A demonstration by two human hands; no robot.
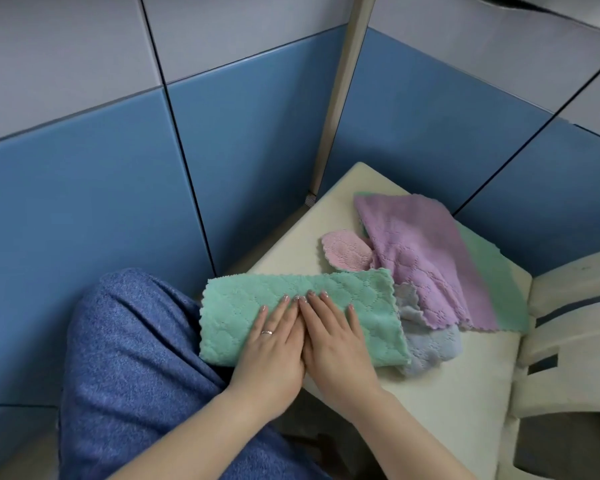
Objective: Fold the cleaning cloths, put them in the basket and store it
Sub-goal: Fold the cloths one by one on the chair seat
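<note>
Both hands lay flat, fingers straight and gripping nothing, pressing side by side on the folded green cloth [302,318]: the left hand [272,344] with a ring, the right hand [336,341] touching it along the thumb. That cloth lay on the near corner of the cream table [465,393], overhanging the edge towards a blue-clad knee [129,341]. Behind it were loose cloths: purple [420,258], pink [345,251], grey-blue [426,344] and another green [492,271] underneath.
</note>
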